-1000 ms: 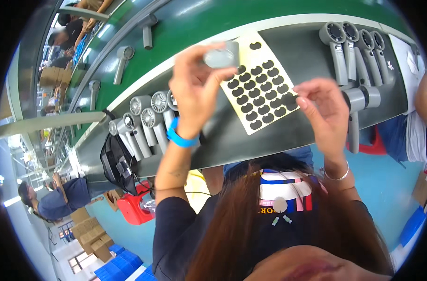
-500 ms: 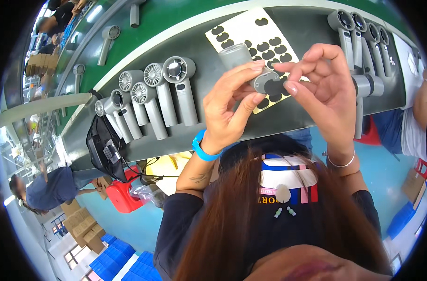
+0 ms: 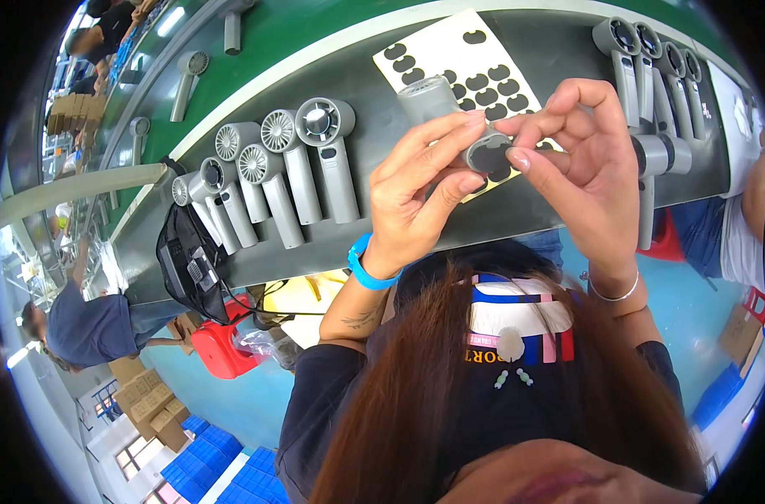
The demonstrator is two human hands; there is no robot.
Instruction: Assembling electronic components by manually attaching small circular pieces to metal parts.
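A grey handheld fan point(image 3: 428, 99) is gripped in my left hand point(image 3: 420, 181), its head pointing away from me and its handle end turned toward me. Over that end lies a black oval sticker point(image 3: 488, 155). My right hand point(image 3: 580, 160) pinches the sticker's right edge between thumb and forefinger. Beneath both hands, a pale sheet point(image 3: 423, 49) of similar black stickers rests on the dark workbench point(image 3: 366, 101). The fan's handle is mostly hidden by my left fingers.
Several grey fans point(image 3: 315, 126) lie in a group at left, beside a black mesh bag point(image 3: 185, 260). More fans point(image 3: 622, 50) lie at right, near another person's arm point(image 3: 756, 181). A green conveyor belt point(image 3: 273, 42) runs beyond the bench. A red stool point(image 3: 223, 344) stands below left.
The black sticker has moved left onto the fan's handle end and now covers most of it. Earlier it overlapped only the right part. Both hands keep their grip.
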